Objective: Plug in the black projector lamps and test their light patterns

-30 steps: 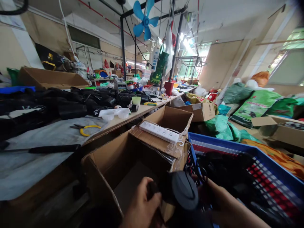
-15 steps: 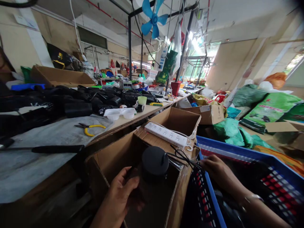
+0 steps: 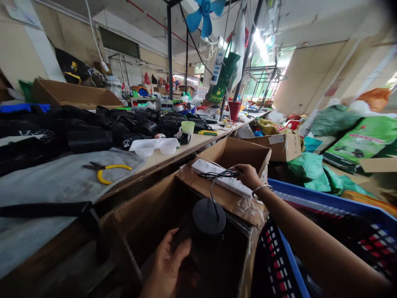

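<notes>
One black, round-topped device (image 3: 208,217) lies just below the white power strip (image 3: 232,182) in the view, at the mouth of the open cardboard box (image 3: 145,203). Its lower part is lost in shade, so I cannot tell its long axis. The left hand (image 3: 169,260) is nearer to it, farther below the strip and to its left; the device lies ahead of that hand and to its right. Thumb and fingers stand apart there; whether they grip a dark part of the device, I cannot tell. The right hand (image 3: 248,176), over the strip's right part, has its fingertips pinched together on the bundled black cable (image 3: 214,175), which crosses above the strip and drops one lead to the device's top. From this hand, the device lies leftward and nearer the wearer. Right of the strip is the blue lattice basket (image 3: 319,199).
</notes>
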`<action>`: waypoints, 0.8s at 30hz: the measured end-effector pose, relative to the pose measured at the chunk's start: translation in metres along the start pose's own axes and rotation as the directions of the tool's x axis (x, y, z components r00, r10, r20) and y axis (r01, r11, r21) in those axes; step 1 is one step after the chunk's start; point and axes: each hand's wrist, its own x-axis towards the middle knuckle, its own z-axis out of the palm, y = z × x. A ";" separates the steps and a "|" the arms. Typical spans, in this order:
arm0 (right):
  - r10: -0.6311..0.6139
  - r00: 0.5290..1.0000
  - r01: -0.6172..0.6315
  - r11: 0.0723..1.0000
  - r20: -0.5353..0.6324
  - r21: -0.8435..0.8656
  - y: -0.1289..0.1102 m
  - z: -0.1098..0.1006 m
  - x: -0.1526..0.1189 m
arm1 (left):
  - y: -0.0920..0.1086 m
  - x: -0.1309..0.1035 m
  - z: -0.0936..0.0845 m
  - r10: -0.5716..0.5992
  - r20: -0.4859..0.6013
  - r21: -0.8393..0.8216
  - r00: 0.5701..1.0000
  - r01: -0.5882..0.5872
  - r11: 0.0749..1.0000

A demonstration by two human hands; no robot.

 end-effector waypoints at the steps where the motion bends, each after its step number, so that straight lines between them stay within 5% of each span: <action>1: -0.013 1.000 0.014 1.000 0.017 -0.021 -0.002 0.000 0.001 | 0.000 0.001 0.000 -0.012 0.003 -0.010 1.000 0.012 1.000; 12: -0.174 0.983 0.183 0.947 0.056 -0.265 -0.005 -0.005 -0.003 | -0.004 0.002 -0.001 -0.034 0.021 0.019 0.999 0.034 0.999; 24: -0.063 0.998 0.060 0.961 -0.002 -0.270 0.000 0.020 -0.009 | 0.005 0.001 0.003 0.085 0.066 -0.080 0.994 -0.080 0.994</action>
